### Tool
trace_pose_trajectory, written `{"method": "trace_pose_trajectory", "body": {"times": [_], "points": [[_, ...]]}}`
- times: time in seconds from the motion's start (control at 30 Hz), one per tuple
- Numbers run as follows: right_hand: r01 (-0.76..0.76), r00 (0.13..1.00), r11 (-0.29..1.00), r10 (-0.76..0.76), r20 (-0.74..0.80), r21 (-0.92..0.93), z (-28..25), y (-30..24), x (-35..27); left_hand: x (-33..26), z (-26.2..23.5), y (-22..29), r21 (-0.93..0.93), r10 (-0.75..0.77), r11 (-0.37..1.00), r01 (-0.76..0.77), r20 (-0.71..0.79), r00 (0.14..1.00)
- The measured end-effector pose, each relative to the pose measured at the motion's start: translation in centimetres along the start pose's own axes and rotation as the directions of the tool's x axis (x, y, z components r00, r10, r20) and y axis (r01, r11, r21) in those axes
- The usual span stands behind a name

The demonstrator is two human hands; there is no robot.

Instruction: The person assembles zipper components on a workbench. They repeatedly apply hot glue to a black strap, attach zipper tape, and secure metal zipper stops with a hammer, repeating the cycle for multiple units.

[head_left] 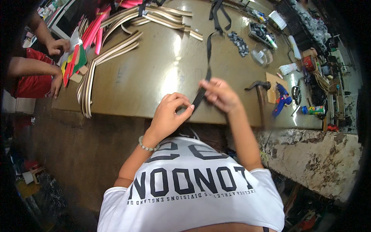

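A long black strap [209, 52] runs down the table from a dark bundle of straps [219, 14] at the far edge. Its near end slants between my two hands, just above the table's front edge. My left hand [172, 112], below a beaded bracelet [148, 144], pinches the strap's lower end between thumb and fingertips. Further up, my right hand [220, 94] has thumb and fingers closed on the same strap. The strap's very tip is partly hidden by my left fingers.
Bent cream-and-brown strips [92, 73] lie at left, beside pink strips [96, 29] and another person's hands [58, 46]. On the right are a hammer [259, 86], a blue glue gun [283, 101], a can [313, 110], a clear bowl [262, 54] and small black buckles [238, 43].
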State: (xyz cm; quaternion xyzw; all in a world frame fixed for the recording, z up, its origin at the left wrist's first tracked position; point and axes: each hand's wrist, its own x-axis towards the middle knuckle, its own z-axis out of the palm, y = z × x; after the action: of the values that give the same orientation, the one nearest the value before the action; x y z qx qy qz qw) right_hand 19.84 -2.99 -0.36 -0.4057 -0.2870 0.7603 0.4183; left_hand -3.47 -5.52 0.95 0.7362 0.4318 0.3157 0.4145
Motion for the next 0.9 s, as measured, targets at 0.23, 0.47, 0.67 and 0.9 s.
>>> {"method": "trace_pose_trajectory", "body": {"times": [0.23, 0.47, 0.67, 0.9], "points": [[0.343, 0.863, 0.839, -0.459, -0.210, -0.422, -1.6, -8.1, 7.3, -2.7, 0.0, -0.9, 0.234, 0.148, 0.962, -0.142, -0.008, 0.989], [0.349, 0.618, 0.093, -0.771, 0.154, -0.933, -2.4, -5.1, 16.0, -3.2, -0.5, -1.7, 0.337, 0.142, 0.937, -0.097, -0.112, 0.984], [0.261, 0.545, 0.248, -0.835, -0.070, -0.933, -1.4, -4.6, 15.9, -3.3, -0.8, -2.1, 0.399, 0.195, 0.901, -0.172, -0.019, 0.981], [0.103, 0.452, 0.145, -0.888, -0.083, -0.984, -1.2, -3.2, -3.4, -3.4, -1.7, -2.5, 0.387, 0.196, 0.898, -0.208, 0.069, 0.978]]}}
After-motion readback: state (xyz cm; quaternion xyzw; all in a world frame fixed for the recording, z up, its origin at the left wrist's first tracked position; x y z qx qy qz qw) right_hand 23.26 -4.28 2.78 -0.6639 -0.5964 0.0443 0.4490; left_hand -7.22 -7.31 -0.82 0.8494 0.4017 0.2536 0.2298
